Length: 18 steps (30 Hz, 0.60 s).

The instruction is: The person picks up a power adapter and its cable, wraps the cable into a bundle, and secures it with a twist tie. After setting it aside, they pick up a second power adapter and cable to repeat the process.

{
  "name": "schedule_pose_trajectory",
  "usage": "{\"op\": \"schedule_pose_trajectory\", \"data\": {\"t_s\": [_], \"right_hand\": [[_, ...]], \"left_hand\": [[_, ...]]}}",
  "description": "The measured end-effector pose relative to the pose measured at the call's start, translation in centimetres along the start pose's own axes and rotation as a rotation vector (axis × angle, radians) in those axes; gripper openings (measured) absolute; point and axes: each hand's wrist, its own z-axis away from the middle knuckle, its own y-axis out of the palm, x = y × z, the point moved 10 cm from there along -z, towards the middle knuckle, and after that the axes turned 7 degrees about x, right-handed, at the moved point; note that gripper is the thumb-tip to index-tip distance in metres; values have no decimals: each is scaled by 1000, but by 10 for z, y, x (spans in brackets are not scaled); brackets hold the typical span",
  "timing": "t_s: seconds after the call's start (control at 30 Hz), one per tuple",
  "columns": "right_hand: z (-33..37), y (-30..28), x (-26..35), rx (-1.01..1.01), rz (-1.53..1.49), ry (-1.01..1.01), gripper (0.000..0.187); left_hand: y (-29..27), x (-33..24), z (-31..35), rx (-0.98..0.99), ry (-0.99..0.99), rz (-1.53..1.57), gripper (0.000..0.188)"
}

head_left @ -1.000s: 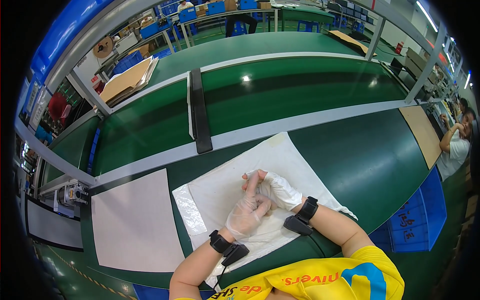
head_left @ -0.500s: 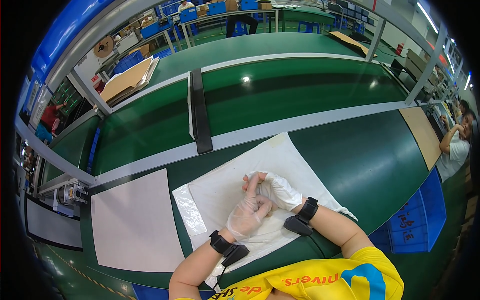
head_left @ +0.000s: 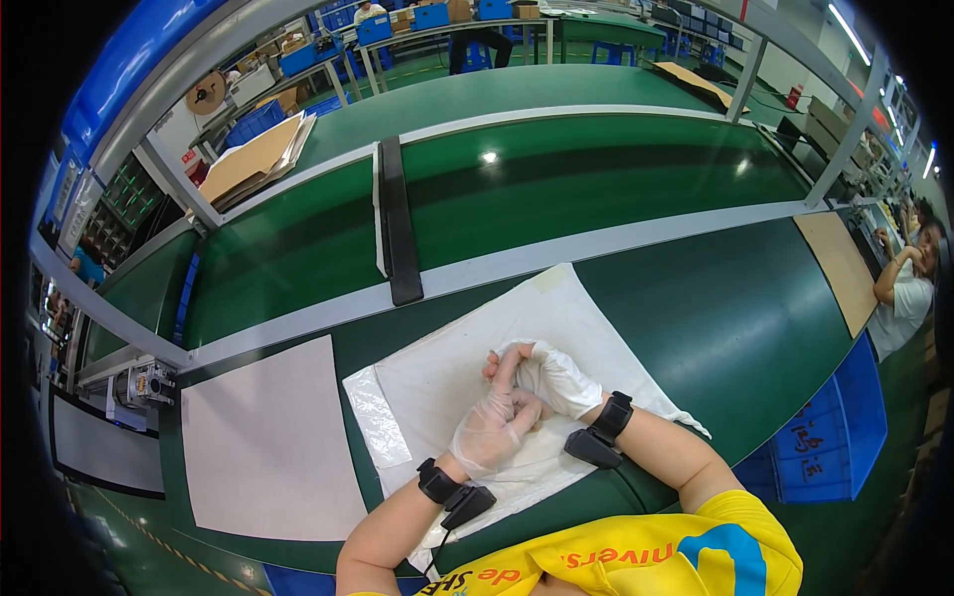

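My left hand (head_left: 489, 429), in a thin translucent glove, is over a white cloth (head_left: 452, 350) spread on the green table. Its fingers curl in toward the other hand, with reddish fingertips showing past the glove. Right against it is my right hand (head_left: 559, 380), in a looser white glove, its fingers bent and meeting the left fingers. Both hands look closed, and whatever lies between them, if anything, is hidden. A shiny clear plastic strip (head_left: 380, 417) lies along the cloth's left edge. Each wrist wears a black strap with a small black device.
A pale flat sheet (head_left: 268, 442) lies at left on the green table (head_left: 715, 298). Beyond the metal rail runs a green conveyor belt (head_left: 596, 164), crossed by a black bar (head_left: 399, 223). Brown cardboard (head_left: 840, 268) and a blue bin (head_left: 830, 427) are at right, near a seated person (head_left: 902, 293).
My hands stay together over the cloth, with only a slight shift of the fingers. At far left, the person in red has gone out of sight.
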Motion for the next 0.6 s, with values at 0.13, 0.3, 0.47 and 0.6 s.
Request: {"op": "schedule_pose_trajectory", "data": {"t_s": [0.13,0.3,0.47,0.6], "right_hand": [[-1,-2,1,-2,-3,-16,34],[-1,-5,-5,91,25,-9,41],[3,-2,-8,107,12,1,36],[4,4,-1,16,39,-6,31]], "left_hand": [[0,-1,0,-10,-9,42,79],[2,-6,2,-5,-9,27,77],[5,-5,6,-9,-35,12,75],[1,-2,-1,-25,-24,2,74]]}}
